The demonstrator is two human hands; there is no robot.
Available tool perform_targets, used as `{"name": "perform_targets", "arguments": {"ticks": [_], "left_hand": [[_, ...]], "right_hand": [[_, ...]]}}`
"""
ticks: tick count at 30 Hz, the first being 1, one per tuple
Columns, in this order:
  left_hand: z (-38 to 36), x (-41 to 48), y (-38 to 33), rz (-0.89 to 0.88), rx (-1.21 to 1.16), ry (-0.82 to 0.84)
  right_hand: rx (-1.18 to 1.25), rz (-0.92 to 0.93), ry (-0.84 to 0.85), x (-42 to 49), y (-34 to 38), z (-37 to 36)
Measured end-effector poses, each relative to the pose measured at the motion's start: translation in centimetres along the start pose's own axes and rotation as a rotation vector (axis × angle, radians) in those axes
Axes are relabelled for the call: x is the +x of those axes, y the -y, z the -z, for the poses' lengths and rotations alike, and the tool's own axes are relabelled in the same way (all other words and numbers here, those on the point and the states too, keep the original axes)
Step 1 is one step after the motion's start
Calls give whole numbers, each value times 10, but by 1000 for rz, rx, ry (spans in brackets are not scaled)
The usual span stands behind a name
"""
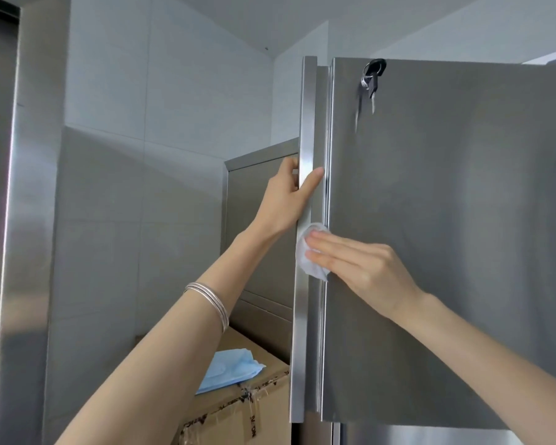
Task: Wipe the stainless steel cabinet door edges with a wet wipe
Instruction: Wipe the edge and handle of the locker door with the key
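Pressing wipe [309, 268] on door edge [306, 123], right grip [363, 264] flat; left grip [288, 200] clasping edge.

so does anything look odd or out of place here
A bunch of keys hangs from the lock at the top of the right cabinet door. A crumpled blue mask or cloth lies on the cardboard box.

Large pale grey tiles cover the walls [180, 91], which meet a plain white ceiling [270, 17] in a corner. A tall brushed-steel panel [26, 220] runs down the left side and catches a soft vertical gleam. Farther back stands a lower steel unit [257, 200]. In front of it, a taped cardboard box [238, 412] carries a crumpled light-blue cloth [228, 369].
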State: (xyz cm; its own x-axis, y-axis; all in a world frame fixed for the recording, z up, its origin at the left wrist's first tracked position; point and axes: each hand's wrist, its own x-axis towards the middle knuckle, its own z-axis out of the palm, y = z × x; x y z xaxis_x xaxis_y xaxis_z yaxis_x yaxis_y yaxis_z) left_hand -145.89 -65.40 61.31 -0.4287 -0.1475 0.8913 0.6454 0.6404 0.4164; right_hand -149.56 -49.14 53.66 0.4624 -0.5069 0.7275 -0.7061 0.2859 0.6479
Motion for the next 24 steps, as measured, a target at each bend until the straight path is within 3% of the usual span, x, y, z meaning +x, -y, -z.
{"name": "perform_targets", "arguments": {"ticks": [5, 9, 14, 17, 21, 24], "left_hand": [[-2, 2, 6, -35, 44, -48], [-2, 0, 6, -14, 124, -51], [-4, -1, 5, 17, 140, -56], [-3, -3, 8, 17, 117, -58], [-6, -4, 12, 57, 125, -56], [-8, -4, 11, 82, 135, -53]], "right_hand": [[47, -256, -91, -3, 25, -20], [69, -219, 23, -38, 52, -21], [17, -332, -105, 10, 28, -18], [-45, -414, -155, -13, 56, -34], [30, -401, -74, -74, 103, -47], [31, -375, -59, -54, 82, -42]]}}
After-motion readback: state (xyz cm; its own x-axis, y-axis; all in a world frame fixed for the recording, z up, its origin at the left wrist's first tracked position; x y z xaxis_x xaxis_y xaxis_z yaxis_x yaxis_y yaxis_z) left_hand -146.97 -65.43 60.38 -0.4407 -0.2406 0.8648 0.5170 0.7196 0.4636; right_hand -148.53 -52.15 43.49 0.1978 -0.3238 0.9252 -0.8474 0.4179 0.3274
